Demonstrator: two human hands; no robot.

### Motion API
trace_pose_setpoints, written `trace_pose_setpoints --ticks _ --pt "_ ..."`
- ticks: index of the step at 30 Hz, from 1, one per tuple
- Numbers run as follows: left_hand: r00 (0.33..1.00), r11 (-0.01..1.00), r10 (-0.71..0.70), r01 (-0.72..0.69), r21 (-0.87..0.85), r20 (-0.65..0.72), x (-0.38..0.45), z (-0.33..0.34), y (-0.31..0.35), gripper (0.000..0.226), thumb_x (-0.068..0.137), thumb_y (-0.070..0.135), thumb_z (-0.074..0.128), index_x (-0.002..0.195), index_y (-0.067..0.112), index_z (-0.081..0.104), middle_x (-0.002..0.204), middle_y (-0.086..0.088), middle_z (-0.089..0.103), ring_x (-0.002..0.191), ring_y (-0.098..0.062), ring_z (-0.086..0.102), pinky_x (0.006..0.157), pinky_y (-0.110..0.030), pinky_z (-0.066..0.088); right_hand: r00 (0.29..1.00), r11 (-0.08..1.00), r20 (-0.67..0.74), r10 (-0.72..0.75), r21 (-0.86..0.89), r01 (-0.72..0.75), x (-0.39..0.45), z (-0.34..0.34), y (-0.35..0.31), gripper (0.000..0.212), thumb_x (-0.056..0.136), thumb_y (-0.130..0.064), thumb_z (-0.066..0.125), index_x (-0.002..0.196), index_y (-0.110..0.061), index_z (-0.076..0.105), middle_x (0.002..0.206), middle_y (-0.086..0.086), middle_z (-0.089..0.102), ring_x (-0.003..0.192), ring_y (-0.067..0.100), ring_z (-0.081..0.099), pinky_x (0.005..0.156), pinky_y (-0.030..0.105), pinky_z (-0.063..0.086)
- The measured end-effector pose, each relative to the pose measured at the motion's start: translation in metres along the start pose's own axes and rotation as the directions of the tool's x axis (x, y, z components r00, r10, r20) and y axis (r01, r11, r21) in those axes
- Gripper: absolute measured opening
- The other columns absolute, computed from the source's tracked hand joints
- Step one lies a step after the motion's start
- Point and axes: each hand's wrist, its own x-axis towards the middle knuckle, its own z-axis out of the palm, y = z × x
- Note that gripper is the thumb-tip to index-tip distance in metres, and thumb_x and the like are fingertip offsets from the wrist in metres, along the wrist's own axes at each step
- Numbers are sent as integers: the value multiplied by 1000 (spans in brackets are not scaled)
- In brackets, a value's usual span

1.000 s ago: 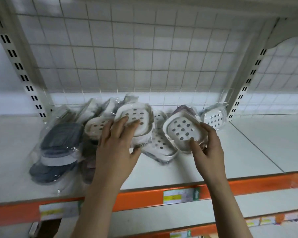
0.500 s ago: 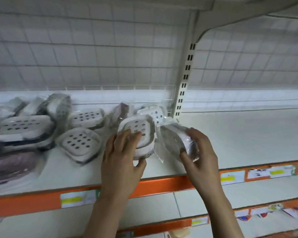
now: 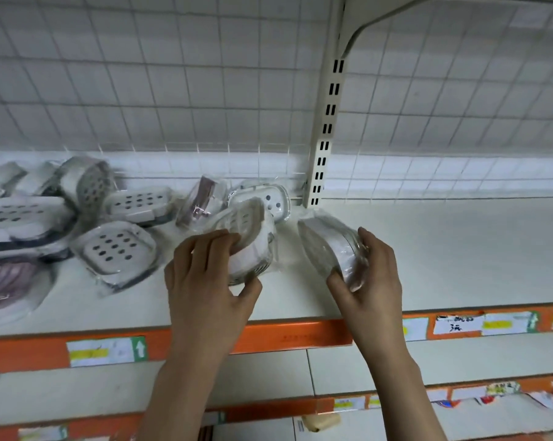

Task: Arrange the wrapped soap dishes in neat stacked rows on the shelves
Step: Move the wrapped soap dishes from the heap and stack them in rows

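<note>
My left hand [image 3: 205, 281] grips a white wrapped soap dish [image 3: 249, 237], tilted on its edge just above the white shelf [image 3: 443, 256]. My right hand [image 3: 369, 281] holds a second wrapped soap dish [image 3: 327, 246], also tipped on its side, a little to the right near the upright post. A loose pile of wrapped soap dishes [image 3: 119, 246] lies to the left on the same shelf, some white with holes, some dark grey or pink underneath.
A slotted upright post [image 3: 324, 135] rises from the back of the shelf in front of a wire grid back panel [image 3: 173, 90]. The shelf has an orange front strip [image 3: 284, 338] with price labels. Lower shelves [image 3: 348, 367] run beneath.
Both hands have carried their soap dishes rightward, away from the pile and towards the upright post. Both dishes have tipped from face-up onto their edges. The view has swung right.
</note>
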Motion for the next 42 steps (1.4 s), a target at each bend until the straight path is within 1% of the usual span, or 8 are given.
trace_pose_setpoints --ticks 4,9,12,18,25,31,37,42 --pt "999 999 -35 35 -40 1 2 8 -1 46 73 36 54 113 14 48 113 -9 57 103 -29 50 83 -37 38 999 1000 40 -13 13 13 8 0 4 61 76 -17 62 134 -16 42 128 -8 51 112 2 48 88 2 33" --pt "997 983 -68 73 -169 35 3 16 20 69 84 17 63 142 19 27 125 -14 47 103 -27 53 76 -32 45 987 985 47 -153 -70 156 17 -14 18 68 74 -9 58 136 -28 36 132 -23 40 123 9 42 101 31 36" --pt "997 987 10 1 -159 71 5 28 41 67 92 24 50 147 37 14 134 -14 35 108 -30 52 75 -40 53 981 981 60 -184 -54 187 23 -33 35 68 76 -7 55 137 -30 32 132 -26 35 125 7 40 105 26 33" --pt "998 965 -65 67 -252 15 -1 74 118 49 91 24 52 135 37 33 121 -3 37 86 -27 56 66 -30 49 979 981 70 -191 -1 191 45 -94 97 70 76 -3 53 136 -32 32 131 -27 38 124 5 39 102 16 31" --pt "929 860 -362 305 -409 -70 -32 138 244 39 74 40 52 107 30 35 105 5 40 84 9 48 63 -9 36 963 967 100 -252 -21 255 60 -201 181 71 74 3 53 136 -24 34 132 -14 39 120 7 39 102 20 33" --pt "959 906 -284 264 -331 -13 -40 161 308 40 87 35 40 126 42 35 121 3 32 77 7 38 75 -26 35 964 967 88 -251 -12 253 63 -252 217 70 73 5 53 136 -21 34 132 -7 41 120 10 40 102 22 34" --pt "953 883 -297 295 -366 50 -38 177 321 33 87 39 34 116 49 45 121 3 26 102 26 32 82 -19 36 967 970 88 -241 -23 244 71 -261 229 71 73 5 53 136 -22 34 133 -7 40 122 14 41 104 20 32" --pt "916 793 -400 367 -486 39 -32 190 324 73 66 30 82 123 36 39 129 -17 34 108 32 21 85 6 27 965 969 112 -237 -48 244 74 -261 234 70 73 5 52 136 -23 34 134 -8 40 123 14 41 103 28 34"
